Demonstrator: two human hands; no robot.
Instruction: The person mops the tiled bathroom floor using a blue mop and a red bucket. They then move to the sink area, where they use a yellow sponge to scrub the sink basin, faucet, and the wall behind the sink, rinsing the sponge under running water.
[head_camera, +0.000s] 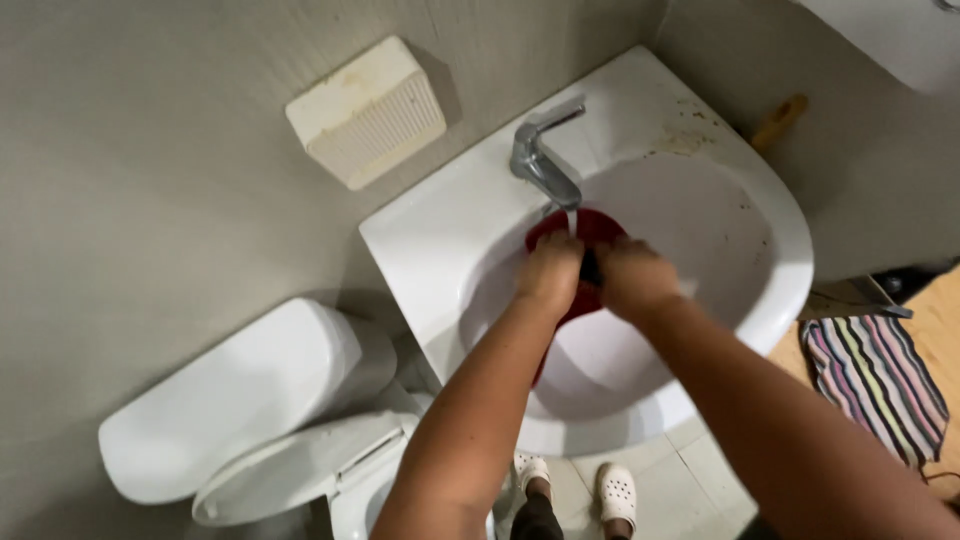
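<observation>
Both hands, left hand and right hand, clamp a red bowl under the running faucet in the sink; better to rotate it steadily, keeping it low against splashing.

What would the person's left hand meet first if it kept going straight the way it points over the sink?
Probably the red bowl it already touches, then the tap beyond. The left hand points up the sink toward the tap; depth is unclear.
</observation>
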